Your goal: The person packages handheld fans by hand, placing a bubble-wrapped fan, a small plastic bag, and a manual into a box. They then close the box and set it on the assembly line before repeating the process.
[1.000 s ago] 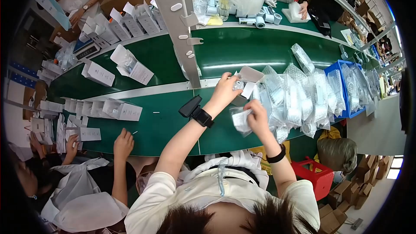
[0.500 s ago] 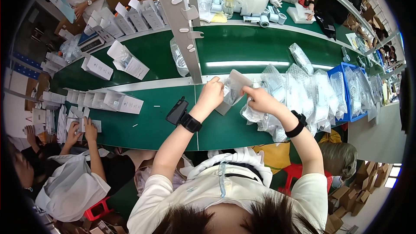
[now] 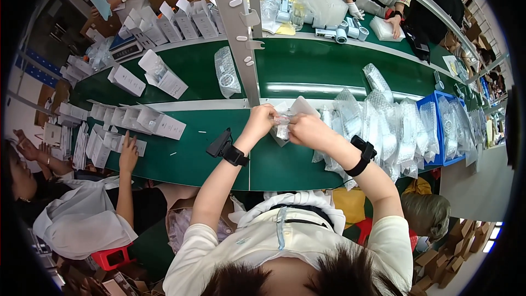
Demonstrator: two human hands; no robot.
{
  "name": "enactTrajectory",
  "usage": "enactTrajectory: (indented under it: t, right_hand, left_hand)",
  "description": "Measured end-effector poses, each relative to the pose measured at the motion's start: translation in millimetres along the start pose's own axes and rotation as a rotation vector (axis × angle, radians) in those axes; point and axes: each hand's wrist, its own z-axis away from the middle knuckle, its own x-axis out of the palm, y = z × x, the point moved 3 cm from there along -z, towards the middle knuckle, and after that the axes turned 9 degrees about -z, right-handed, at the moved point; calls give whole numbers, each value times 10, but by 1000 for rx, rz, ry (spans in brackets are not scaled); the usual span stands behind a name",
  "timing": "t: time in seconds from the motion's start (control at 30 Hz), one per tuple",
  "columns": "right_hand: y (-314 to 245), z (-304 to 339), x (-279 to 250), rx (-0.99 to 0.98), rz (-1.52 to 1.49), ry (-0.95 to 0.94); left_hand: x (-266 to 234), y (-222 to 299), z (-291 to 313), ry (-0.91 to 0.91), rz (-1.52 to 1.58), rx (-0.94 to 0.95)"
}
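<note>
We see a clear bubble bag point(image 3: 282, 123) between our left hand point(image 3: 262, 120) and right hand point(image 3: 308, 129), black wristbands point(image 3: 361, 154), a green belt point(image 3: 192, 153) beneath, white boxes point(image 3: 159, 123) left, a blue bin point(image 3: 433, 131) right.

Bare green table point(image 3: 276, 164) below hands: free. Grey upright post point(image 3: 241, 38) just beyond left hand point(image 3: 262, 122). Bubble-wrap bags point(image 3: 383, 126) crowd right of right hand point(image 3: 308, 130). White boxes point(image 3: 137, 120) left, well apart.

a long green conveyor table point(image 3: 307, 71) crosses a crowded workshop; a grey metal post point(image 3: 236, 27) rises mid-table, cardboard boxes point(image 3: 455, 257) on the floor.
</note>
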Motion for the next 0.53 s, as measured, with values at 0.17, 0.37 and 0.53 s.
enactTrajectory:
  t: [0.17, 0.37, 0.53]
  right_hand:
    - [-256, 26, 22, 18, 150, -255]
    - [-469, 1127, -392, -133, -214, 788]
    - [-631, 2141, 339, 618, -387, 995]
  left_hand:
    - [-50, 118, 181, 114, -11, -10]
    - [-1285, 5, 849, 437, -134, -314]
    - [-2068, -563, 491, 522, -204, -342]
